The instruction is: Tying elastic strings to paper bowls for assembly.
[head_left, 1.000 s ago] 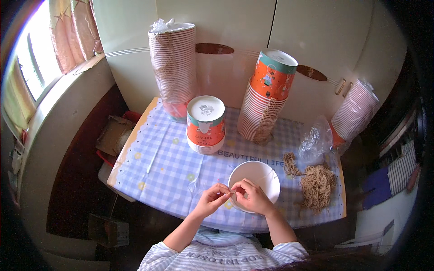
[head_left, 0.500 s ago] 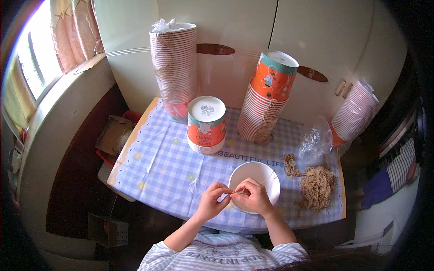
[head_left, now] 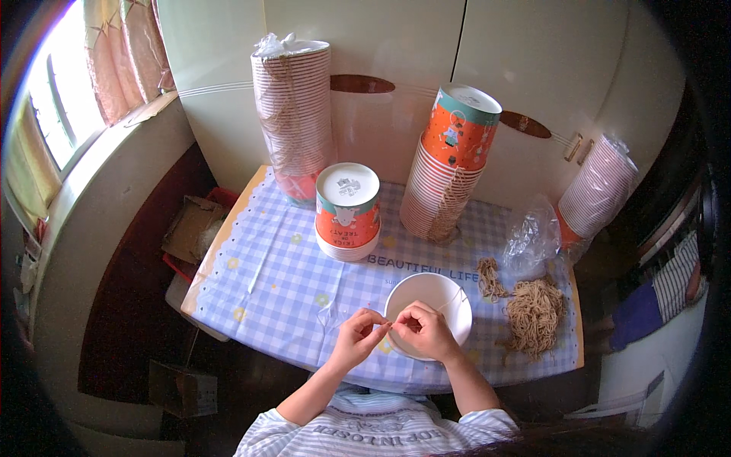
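Observation:
A white paper bucket [head_left: 432, 285] stands mouth up near the table's front edge, with both my hands over its near side. A thin cord [head_left: 451, 299] runs from the bucket's far right wall toward my right hand [head_left: 428, 333], whose thumb and fingers are pinched on it. My left hand [head_left: 358, 339] is pinched too, its fingertips meeting those of the right at a small bit of cord. Right of the bucket lie a small bundle of tan cords [head_left: 491, 279] and a larger tangled pile of them [head_left: 535, 316].
An orange and teal bucket [head_left: 348, 221] stands upside down beyond my hands. Behind are a tall wrapped stack [head_left: 293, 114] and another bucket stack [head_left: 445, 183]. A clear plastic bag [head_left: 531, 240] and a wrapped stack [head_left: 599, 179] are at right. A person [head_left: 659, 297] is at far right.
My fingertips have shifted slightly where they meet, and my right fingers are a little more curled. The bucket and the cord piles have stayed put. The person at far right has moved slightly.

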`<state>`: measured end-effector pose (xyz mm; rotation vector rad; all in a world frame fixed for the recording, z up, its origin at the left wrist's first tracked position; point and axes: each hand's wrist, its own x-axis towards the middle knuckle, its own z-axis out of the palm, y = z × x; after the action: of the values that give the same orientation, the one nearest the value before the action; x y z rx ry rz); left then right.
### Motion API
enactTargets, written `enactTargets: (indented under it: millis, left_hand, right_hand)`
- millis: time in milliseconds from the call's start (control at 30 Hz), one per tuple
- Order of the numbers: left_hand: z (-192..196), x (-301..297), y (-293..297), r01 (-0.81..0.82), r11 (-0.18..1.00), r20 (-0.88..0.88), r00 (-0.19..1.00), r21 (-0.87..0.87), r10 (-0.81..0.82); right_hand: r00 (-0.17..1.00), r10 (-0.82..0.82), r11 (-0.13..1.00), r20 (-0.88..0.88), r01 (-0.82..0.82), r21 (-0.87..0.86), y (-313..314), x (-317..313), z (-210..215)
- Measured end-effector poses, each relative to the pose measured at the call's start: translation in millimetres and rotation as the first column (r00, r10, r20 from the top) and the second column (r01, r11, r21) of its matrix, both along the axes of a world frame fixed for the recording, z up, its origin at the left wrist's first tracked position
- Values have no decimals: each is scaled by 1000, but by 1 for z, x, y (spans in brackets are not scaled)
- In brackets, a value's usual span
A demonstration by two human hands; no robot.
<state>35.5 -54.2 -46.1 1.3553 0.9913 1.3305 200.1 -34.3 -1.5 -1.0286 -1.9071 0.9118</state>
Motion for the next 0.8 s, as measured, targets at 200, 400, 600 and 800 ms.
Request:
enactTargets:
  millis: [200, 400, 600, 800]
  left_hand:
    - [1, -2, 1, 127, 982, 125, 986, -138, -110]
    - [-5, -4, 4, 188, 971, 160, 973, -147, -164]
    - [-8, -6, 6, 237, 960, 201, 958, -150, -205]
    - [2, -6, 6, 307, 921, 359, 910, -241, -209]
  right_hand:
    - [1000, 7, 999, 23, -6, -42, -1, 2, 10]
    - [997, 75, 991, 18, -77, 108, 3, 4, 1]
    - [998, 64, 991, 15, -65, 116, 3, 3, 1]
    - [999, 27, 1000, -22, -27, 2, 2, 7, 1]
